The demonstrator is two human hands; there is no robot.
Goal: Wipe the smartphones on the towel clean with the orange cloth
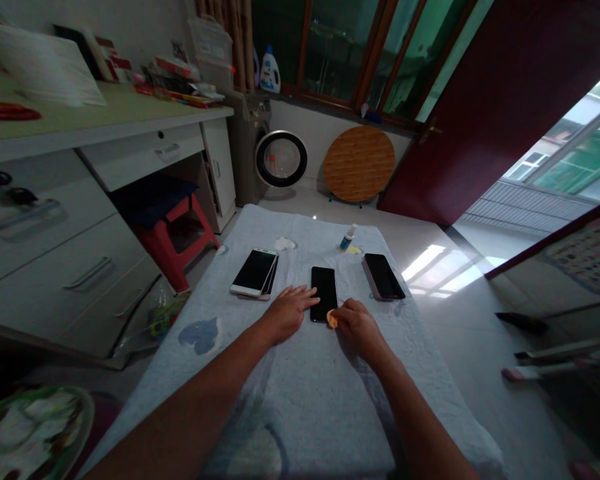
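Note:
A black phone [324,287] lies screen up on the cloth-covered table. My left hand [294,312] rests flat beside it, fingers spread, with the fingertips touching its left edge. In my right hand [357,325] an orange cloth [333,319] is pinched against the phone's lower right corner. To the left, a white phone [255,272] lies on top of another one, mostly hidden. Over on the right sits a dark phone [384,276], which seems to rest on something of similar size. A small spray bottle [347,239] stands near the far edge.
A blue-grey patterned cloth [290,400] covers the table. Left are a red stool [180,233] and a white desk [145,150]. Beyond stand a washing machine [250,147] with its door open and a round wooden tabletop [359,163]. A bowl [83,427] is at the lower left.

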